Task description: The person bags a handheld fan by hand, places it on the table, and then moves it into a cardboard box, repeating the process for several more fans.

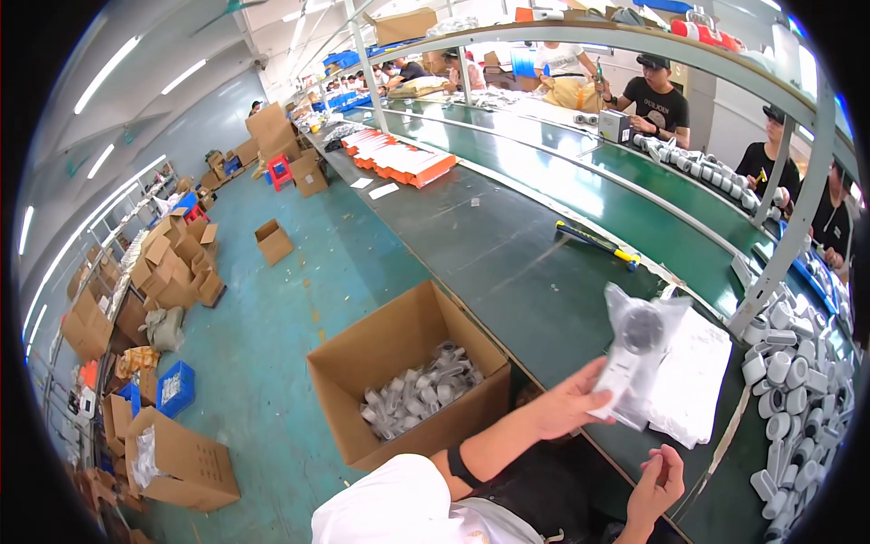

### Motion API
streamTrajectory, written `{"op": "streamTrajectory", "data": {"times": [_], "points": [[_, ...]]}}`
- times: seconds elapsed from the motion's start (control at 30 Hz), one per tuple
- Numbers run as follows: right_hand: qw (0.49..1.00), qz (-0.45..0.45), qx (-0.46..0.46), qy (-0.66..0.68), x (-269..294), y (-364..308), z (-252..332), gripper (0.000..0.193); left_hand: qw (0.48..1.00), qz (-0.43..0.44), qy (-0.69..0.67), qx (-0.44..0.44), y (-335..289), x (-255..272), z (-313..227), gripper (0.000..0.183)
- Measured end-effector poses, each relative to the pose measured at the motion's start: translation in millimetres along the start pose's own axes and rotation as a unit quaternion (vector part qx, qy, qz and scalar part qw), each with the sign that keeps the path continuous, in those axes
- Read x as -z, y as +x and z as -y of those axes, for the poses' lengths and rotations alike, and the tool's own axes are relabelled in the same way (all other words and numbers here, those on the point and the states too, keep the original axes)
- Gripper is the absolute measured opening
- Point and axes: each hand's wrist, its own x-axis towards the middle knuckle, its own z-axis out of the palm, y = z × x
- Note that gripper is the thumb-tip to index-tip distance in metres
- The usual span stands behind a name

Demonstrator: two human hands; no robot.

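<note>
My left hand [576,396] grips a clear plastic bag holding a white device [630,349] with a round dark head and a short handle, lifted above the table. My right hand [657,485] is near the table's front edge, fingers loosely curled and thumb apart, with nothing visible in it. Beneath and beside the bagged device lies a stack of flat white plastic bags [698,376]. To the left of my left arm stands an open cardboard box [349,399], partly filled with similar bagged devices [421,390].
A yellow-and-black tool [598,245] lies on the dark table [489,240]. Loose white and grey devices [793,399] are heaped at the right. Orange-and-white flat cartons [399,156] lie farther along. A metal post [788,240] supports the overhead shelf. Co-workers sit across the green belt [544,168].
</note>
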Motion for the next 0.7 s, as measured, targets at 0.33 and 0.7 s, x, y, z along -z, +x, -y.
{"op": "streamTrajectory", "data": {"times": [0.33,0.7], "points": [[0.993,0.029,-0.116,-0.004,13.0,1.4,-47.1,0.013,0.818,-0.304,0.456,-0.173,12.2,105.7,-65.2,0.059],[0.993,0.024,-0.118,-0.023,21.3,1.1,-48.5,0.013,0.568,-0.384,0.723,-0.079,77.8,133.9,-68.6,0.057]]}}
